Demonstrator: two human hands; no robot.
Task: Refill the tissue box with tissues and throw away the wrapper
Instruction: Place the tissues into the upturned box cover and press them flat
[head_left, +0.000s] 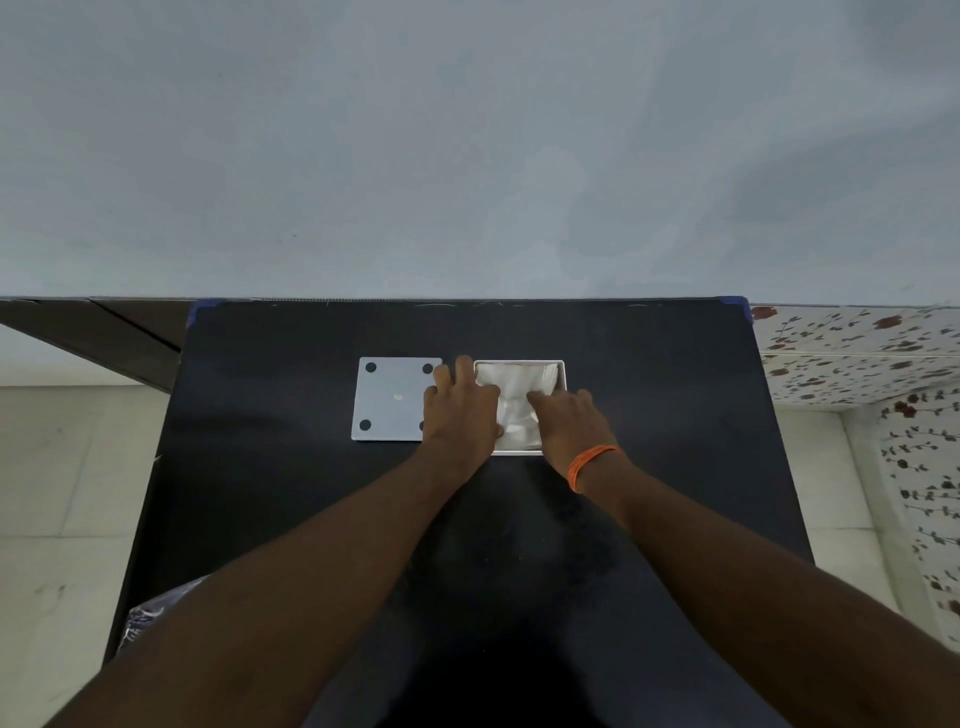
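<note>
the tissue box sits open, underside up, at mid-bench with the tissues inside it. the left hand rests spread over its 9 o'clock wall; the right hand presses flat on the stack from 4 o'clock. neither grips anything. judged, the stack should be pushed down evenly so corners clear the rim. the base plate lies just beside at 9 o'clock. the bench has open room all round; the wrapper cannot be made out.
</note>
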